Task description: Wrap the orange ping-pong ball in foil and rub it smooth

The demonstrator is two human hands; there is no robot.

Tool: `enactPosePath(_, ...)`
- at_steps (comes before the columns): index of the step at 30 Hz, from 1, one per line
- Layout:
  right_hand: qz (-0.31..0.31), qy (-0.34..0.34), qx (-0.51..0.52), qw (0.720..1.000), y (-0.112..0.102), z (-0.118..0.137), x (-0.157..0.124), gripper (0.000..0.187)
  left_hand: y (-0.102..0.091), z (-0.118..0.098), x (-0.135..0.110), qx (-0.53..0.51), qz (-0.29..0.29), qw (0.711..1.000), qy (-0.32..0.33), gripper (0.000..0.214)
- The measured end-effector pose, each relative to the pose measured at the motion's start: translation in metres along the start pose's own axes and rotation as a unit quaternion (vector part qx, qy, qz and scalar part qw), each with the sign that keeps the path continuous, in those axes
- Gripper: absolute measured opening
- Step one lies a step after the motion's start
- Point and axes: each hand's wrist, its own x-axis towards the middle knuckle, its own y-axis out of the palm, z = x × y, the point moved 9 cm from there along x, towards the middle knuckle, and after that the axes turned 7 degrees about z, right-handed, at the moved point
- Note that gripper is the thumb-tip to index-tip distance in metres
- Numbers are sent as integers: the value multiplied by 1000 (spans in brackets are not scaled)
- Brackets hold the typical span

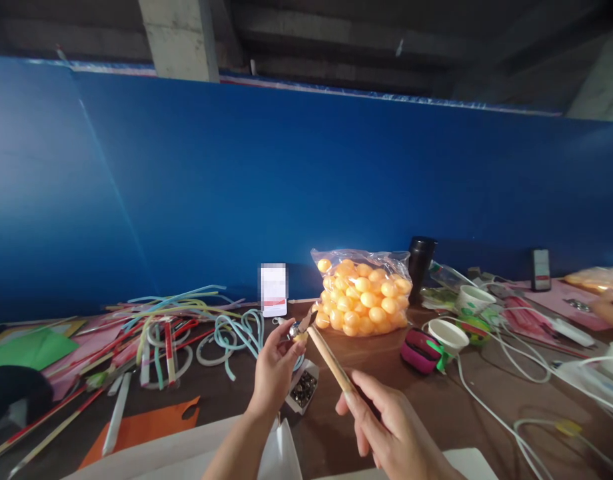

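Observation:
My left hand [274,363] is raised over the brown table, fingers pinched on a small shiny metal piece [296,329]. My right hand [389,427] grips a wooden stick [330,360] that slants up to the left. The stick's tip meets the metal piece at my left fingertips. Just below my left hand lies a small open box of dark metal bits [303,389]. A clear bag of orange balls [362,293] stands right behind the stick's tip.
Coloured flexible tubes [176,327] and paper sheets [31,348] crowd the left of the table. A black tumbler [420,265], paper cups [449,335], a pink pouch [419,351], white cables [506,373] and a phone [541,269] lie right. Another person's hand [611,308] shows far right.

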Motion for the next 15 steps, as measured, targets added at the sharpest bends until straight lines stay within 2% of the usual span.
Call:
enactPosePath(10, -30, -28, 38, 998, -12, 13, -6, 44, 4, -8, -1, -28, 26, 999, 8, 57)
enactPosePath(15, -19, -40, 47, 998, -9, 15, -8, 43, 6, -9, -3, -44, 53, 998, 14, 55)
